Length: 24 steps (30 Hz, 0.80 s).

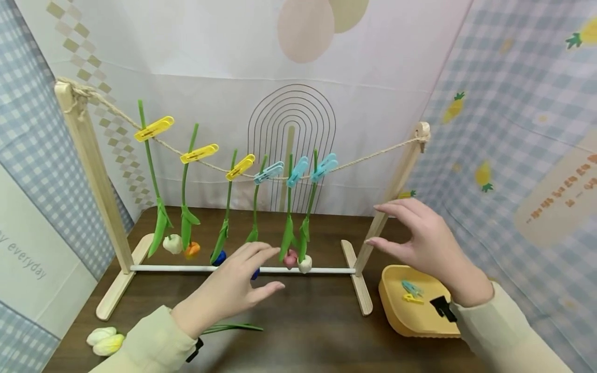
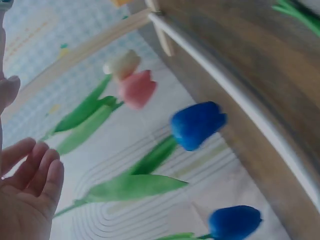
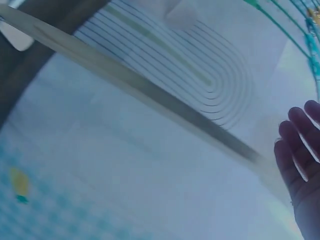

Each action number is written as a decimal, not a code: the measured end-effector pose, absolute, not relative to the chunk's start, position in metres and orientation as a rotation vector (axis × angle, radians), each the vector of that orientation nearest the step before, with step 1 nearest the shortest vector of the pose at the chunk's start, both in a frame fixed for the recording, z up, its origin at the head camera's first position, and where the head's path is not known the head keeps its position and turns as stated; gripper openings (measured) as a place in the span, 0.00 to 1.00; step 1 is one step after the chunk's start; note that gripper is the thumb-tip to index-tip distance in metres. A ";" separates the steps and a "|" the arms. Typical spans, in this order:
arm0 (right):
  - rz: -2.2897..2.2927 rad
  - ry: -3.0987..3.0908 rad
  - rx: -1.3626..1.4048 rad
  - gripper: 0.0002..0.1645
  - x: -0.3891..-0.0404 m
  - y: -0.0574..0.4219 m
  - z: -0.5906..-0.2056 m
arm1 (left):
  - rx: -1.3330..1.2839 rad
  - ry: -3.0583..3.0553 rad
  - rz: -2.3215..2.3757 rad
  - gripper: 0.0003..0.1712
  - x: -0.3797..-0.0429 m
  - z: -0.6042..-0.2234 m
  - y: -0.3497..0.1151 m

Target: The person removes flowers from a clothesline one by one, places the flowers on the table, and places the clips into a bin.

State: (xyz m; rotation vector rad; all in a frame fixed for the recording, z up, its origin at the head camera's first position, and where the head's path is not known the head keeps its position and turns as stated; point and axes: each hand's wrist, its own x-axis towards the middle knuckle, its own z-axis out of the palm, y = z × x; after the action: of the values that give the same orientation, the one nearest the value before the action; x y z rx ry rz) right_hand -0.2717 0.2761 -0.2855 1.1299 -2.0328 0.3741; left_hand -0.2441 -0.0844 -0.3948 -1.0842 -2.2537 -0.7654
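Note:
Artificial tulips hang upside down from a rope (image 1: 373,155), held by yellow clothespins (image 1: 199,154) on the left and light blue clothespins (image 1: 297,171) on the right. Their heads are white (image 1: 172,244), orange (image 1: 192,250), blue (image 2: 197,125) and pink (image 2: 137,89). My left hand (image 1: 230,287) is in front of the hanging flowers, thumb apart from the fingers, holding nothing; it partly hides a blue tulip in the head view. Near the right post, my right hand (image 1: 426,241) is raised with thumb and fingers spread apart, also holding nothing.
The rope is tied between two wooden posts (image 1: 95,181), joined low down by a white rod (image 1: 172,268). A yellow basket (image 1: 394,311) with blue and yellow clothespins (image 1: 412,292) stands at right. White and yellowish tulips (image 1: 104,341) lie front left on the dark table (image 1: 317,321).

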 end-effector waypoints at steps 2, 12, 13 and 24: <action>0.368 -1.986 1.174 0.33 -0.272 0.268 -0.274 | -1.078 -2.207 -0.780 0.36 -0.246 -0.389 -0.080; 0.336 -1.898 1.230 0.34 -0.272 0.233 -0.229 | -1.032 -2.089 -0.899 0.42 -0.257 -0.366 -0.051; 0.331 -1.900 1.230 0.34 -0.273 0.231 -0.226 | -1.030 -2.085 -0.912 0.42 -0.258 -0.365 -0.048; 0.170 -1.972 1.236 0.34 -0.289 0.207 -0.200 | -0.953 -2.135 -1.051 0.45 -0.264 -0.351 -0.020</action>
State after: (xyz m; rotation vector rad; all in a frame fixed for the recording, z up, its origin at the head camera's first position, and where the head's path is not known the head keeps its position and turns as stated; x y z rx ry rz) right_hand -0.2894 0.2065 -0.1997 1.2359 -1.9720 0.1697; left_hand -0.2642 -0.0198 -0.3509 -0.9531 -2.1349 -1.0511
